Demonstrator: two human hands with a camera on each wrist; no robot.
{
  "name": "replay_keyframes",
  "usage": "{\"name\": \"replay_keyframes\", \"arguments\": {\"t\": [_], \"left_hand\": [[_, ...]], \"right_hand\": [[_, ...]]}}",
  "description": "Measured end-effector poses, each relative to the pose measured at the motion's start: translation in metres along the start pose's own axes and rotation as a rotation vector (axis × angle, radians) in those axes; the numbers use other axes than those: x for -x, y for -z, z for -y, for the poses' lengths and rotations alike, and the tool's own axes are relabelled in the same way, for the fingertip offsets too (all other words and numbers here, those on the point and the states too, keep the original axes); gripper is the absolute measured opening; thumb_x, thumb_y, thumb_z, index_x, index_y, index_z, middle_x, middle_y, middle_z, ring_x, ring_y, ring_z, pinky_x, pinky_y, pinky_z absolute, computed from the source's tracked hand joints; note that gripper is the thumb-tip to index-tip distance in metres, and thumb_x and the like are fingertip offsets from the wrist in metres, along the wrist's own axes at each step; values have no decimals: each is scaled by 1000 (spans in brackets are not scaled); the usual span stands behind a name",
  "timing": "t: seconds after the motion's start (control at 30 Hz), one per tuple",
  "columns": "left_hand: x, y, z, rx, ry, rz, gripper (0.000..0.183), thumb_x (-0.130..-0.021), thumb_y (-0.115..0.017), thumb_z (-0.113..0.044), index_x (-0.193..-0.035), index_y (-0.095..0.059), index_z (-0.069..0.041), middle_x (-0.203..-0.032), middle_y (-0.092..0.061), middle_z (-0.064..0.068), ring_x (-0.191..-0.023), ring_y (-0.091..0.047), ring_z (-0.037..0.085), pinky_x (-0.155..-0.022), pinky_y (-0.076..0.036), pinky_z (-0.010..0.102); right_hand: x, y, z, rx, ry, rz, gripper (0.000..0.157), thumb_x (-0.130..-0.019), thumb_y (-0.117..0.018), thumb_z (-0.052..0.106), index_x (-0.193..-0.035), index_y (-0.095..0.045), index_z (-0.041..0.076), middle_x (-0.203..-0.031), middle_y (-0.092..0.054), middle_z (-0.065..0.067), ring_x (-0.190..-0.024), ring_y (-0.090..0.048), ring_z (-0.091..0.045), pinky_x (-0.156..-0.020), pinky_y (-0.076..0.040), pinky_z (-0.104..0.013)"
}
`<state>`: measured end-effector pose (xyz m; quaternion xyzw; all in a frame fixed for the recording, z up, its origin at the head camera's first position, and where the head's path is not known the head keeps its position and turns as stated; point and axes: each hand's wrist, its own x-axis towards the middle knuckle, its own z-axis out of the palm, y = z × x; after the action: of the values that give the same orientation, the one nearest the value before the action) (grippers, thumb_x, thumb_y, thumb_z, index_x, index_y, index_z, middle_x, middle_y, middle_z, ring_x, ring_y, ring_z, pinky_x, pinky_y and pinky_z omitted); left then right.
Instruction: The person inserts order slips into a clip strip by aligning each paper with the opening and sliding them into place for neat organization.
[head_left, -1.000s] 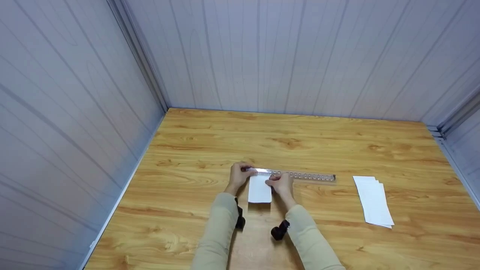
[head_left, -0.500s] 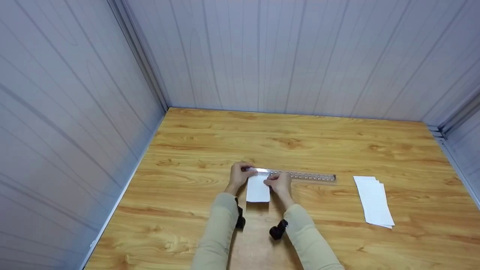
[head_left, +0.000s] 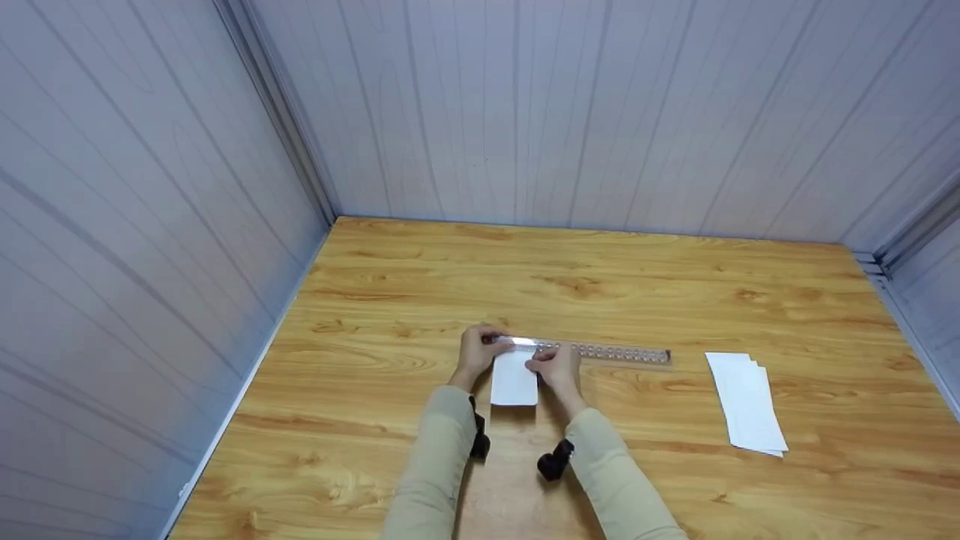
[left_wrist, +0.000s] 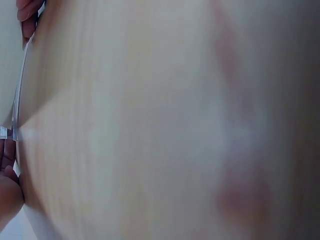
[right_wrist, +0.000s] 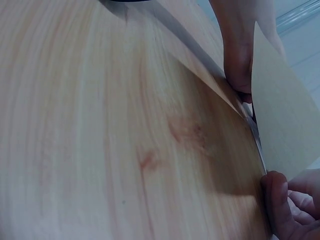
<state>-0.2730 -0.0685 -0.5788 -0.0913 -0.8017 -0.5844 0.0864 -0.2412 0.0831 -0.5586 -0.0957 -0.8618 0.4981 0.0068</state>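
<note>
In the head view, a small sheet of white paper [head_left: 514, 381] sits between the two hands, its near edge raised above the table. A clear plastic ruler [head_left: 622, 354], patterned with a row of round marks, lies across its far edge. My left hand [head_left: 475, 354] grips the ruler's left end, thumb toward the paper's top left corner. My right hand [head_left: 560, 367] pinches the paper's right edge just below the ruler. The right wrist view shows the paper [right_wrist: 282, 110] slanting up from the table beside the right hand's fingers [right_wrist: 277, 192].
A loose stack of white paper strips [head_left: 748, 405] lies on the wood-grain table [head_left: 420, 277] to the right. Pale panel walls [head_left: 480, 112] rise behind the table and at both sides. Black wrist cameras [head_left: 555, 461] hang by both sleeves.
The paper has slid slightly left under the ruler, and my right hand has moved left with it. My left hand and the ruler stay in place.
</note>
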Motion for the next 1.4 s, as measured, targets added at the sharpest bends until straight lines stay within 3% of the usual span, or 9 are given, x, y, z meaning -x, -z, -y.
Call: {"name": "replay_keyframes", "arguments": {"t": [0.23,0.53,0.9,1.23,1.4], "left_hand": [[0,0,1,64,-26,6,16,-70,-71,2,-82,-66,12,-80,-61,24,-77,-55,38,-69,-45,43],[0,0,1,-24,-7,10,14,-72,-71,-1,-82,-67,7,-78,-62,15,-73,-56,24,-64,-44,25],[0,1,0,29,1,9,15,-69,-72,2,-81,-67,9,-79,-62,20,-77,-57,31,-67,-44,25],[0,0,0,26,41,7,17,-69,-72,0,-83,-67,9,-80,-62,18,-79,-56,29,-70,-45,30],[0,0,2,72,4,4,17,-69,-71,4,-82,-65,13,-80,-60,25,-79,-55,39,-72,-44,44]], "right_hand": [[0,-1,1,-3,-6,8,9,-64,-75,1,-68,-68,-3,-60,-61,-5,-54,-52,-12,-52,-44,-25],[0,-1,1,-10,-25,22,8,-65,-74,2,-68,-68,-2,-61,-62,-5,-55,-52,-12,-52,-44,-24],[1,-1,1,-19,21,-2,8,-64,-74,2,-65,-68,-3,-58,-61,-5,-53,-51,-10,-54,-44,-24],[1,2,0,-106,-46,68,9,-68,-72,1,-71,-66,-7,-60,-61,-7,-43,-51,-9,-44,-46,-23],[3,6,0,-105,-76,104,11,-71,-71,3,-74,-66,-7,-62,-62,-10,-44,-55,-12,-46,-48,-25]]}}
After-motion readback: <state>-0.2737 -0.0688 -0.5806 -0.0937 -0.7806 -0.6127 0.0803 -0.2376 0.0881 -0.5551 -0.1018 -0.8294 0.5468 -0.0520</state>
